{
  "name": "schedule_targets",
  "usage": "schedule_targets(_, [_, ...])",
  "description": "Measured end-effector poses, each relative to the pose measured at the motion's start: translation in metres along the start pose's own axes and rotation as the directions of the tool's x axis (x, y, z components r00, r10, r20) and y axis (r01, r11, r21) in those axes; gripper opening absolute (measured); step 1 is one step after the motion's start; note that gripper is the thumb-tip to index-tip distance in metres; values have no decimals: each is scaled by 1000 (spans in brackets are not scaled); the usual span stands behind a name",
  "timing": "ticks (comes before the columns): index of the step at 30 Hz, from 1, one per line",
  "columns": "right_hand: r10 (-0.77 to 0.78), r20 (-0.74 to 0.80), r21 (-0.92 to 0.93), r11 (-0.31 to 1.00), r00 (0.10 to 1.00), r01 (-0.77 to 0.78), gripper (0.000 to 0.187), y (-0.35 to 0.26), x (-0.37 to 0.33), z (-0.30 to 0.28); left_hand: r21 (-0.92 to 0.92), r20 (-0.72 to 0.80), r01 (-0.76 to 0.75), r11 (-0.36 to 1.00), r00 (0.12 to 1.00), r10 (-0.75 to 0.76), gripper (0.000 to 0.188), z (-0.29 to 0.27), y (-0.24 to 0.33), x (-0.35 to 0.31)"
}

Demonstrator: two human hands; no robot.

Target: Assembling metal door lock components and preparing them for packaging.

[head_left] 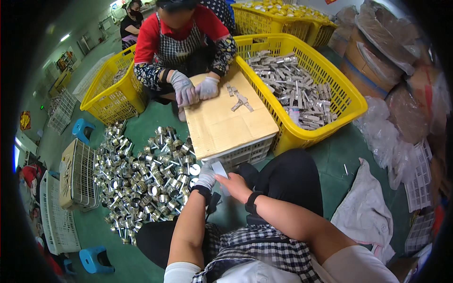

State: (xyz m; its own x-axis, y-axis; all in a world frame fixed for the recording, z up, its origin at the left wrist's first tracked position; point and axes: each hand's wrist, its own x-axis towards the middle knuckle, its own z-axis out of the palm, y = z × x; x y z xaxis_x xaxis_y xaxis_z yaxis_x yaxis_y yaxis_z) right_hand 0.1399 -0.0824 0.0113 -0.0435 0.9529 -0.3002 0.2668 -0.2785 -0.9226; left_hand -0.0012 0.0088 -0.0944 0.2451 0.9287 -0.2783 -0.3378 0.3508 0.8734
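My left hand (206, 177), in a pale work glove, is closed at the near edge of a cardboard-topped crate. My bare right hand (235, 185) meets it and pinches a flat white strip (219, 169) between thumb and fingers. The strip lies against the gloved fingers, and its exact kind is unclear. Left of my hands, a large heap of shiny metal cups with rods (146, 184) covers the green floor. On the cardboard sheet (226, 127) lie a few flat metal pieces (241, 103). A co-worker's gloved hands (193, 89) are together at its far left corner.
To the right, a yellow basket (321, 134) holds many metal parts. Another yellow basket (113, 89) stands at far left. Blue stools (96, 259), white crates (59, 217), a white cloth (365, 212) and plastic-wrapped drums (373, 61) stand or lie around.
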Motion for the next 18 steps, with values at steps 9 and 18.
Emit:
schedule_targets(9, [48,70,12,999,996,-49,46,-17,-12,-4,-157,-32,130,979,990,-136,25,23,26,-25])
schedule_targets(18, [57,67,-94,994,996,-51,47,-31,-15,-23,-211,-116,132,969,981,-159,17,57,51,-39])
